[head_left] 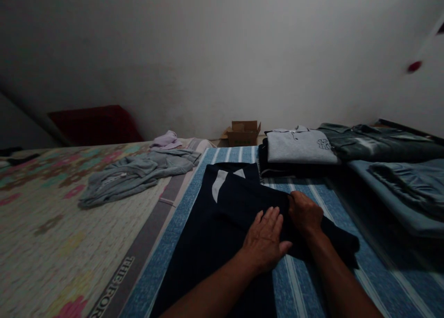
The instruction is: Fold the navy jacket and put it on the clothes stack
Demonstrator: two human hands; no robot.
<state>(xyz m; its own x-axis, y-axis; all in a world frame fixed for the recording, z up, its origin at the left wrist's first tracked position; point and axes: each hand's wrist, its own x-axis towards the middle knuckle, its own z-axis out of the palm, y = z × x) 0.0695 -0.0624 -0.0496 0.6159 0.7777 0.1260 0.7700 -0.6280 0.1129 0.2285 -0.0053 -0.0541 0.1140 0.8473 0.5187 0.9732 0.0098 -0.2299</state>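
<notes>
Under left hand, dark garment, cropped below

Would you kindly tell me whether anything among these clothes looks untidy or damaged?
The crumpled grey cloth garment on the cream floral mat looks untidy: it lies in loose wrinkles, whereas the light grey top with a dark logo, at right, is neatly folded. No spill or damage is discernible in this dim picture.

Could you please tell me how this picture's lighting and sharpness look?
Head view: dim, the wall darkening toward the upper left; head view: the navy garment so dark that few folds show; head view: the small red object at upper right blurred.
</notes>
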